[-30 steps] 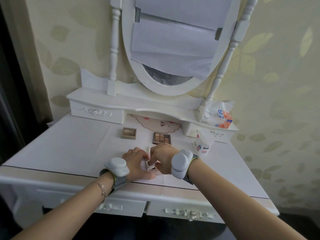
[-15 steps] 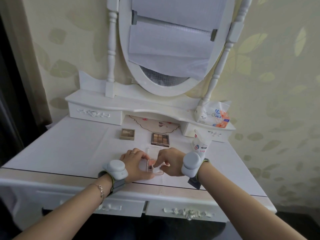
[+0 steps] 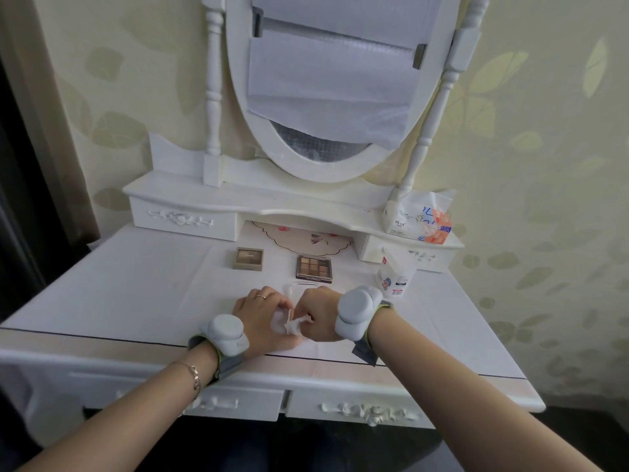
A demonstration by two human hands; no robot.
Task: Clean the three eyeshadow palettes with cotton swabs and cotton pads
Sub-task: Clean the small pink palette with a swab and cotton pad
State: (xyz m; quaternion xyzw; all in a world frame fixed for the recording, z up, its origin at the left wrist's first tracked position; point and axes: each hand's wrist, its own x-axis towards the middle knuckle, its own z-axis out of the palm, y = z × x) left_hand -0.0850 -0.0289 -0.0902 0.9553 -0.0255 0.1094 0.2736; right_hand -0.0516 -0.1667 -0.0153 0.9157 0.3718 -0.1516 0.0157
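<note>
your left hand [image 3: 262, 315] and right hand [image 3: 318, 313] meet low in the middle of the frame, at the front of the white dressing table [image 3: 136, 287]. between them sits the third eyeshadow palette, a small clear-lidded case [image 3: 301, 287], mostly hidden under your knuckles, with only its transparent far edge showing just above them. your right fingers are curled and pinch a thin white cotton swab [image 3: 295, 323]. your left fingers are bent over the case and seem to steady it, though whether they truly clamp it cannot be told.

the swab's long axis runs roughly left to right across the frame, tilted a little, with one tip aimed toward your left palm. there looks to be a second white stick or a wisp of cotton beside it; that part is too small to tell.

the risks, as i judge them: press too hard and the swab's thin shaft may bend or gouge powder from a pan; let the left hand slacken and the case could skid toward the table's front edge, which is near.

the small beige square palette [image 3: 247, 258] and the brown nine-pan palette [image 3: 313, 267] lie open further up the frame, well apart from your hands. the white bag of cotton pads [image 3: 394, 274] stands at centre right, near your right wrist, so a wide elbow swing could tip it.
</note>
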